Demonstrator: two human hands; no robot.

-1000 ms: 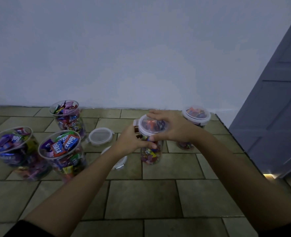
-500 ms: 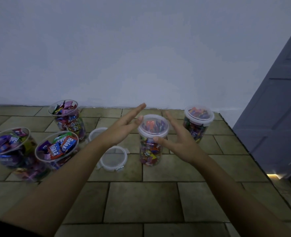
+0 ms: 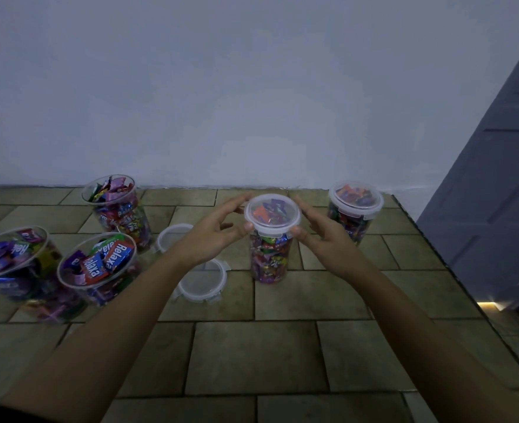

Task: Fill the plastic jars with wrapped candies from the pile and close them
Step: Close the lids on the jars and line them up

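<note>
Head view: the lid is flanked by left hand and right hand, unclenched, thumbs on its rim; pressing it fully home is judged next.

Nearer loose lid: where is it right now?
Head view, left of centre: the lid lies flat on the floor, partly behind the left forearm, between the nearest open jar and the nearer lidded jar.

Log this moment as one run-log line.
step: lid on middle jar | left hand: fingers extended, thumb at lid rim | right hand: fingers extended, thumb at lid rim | remaining: three open jars, two loose lids
</note>
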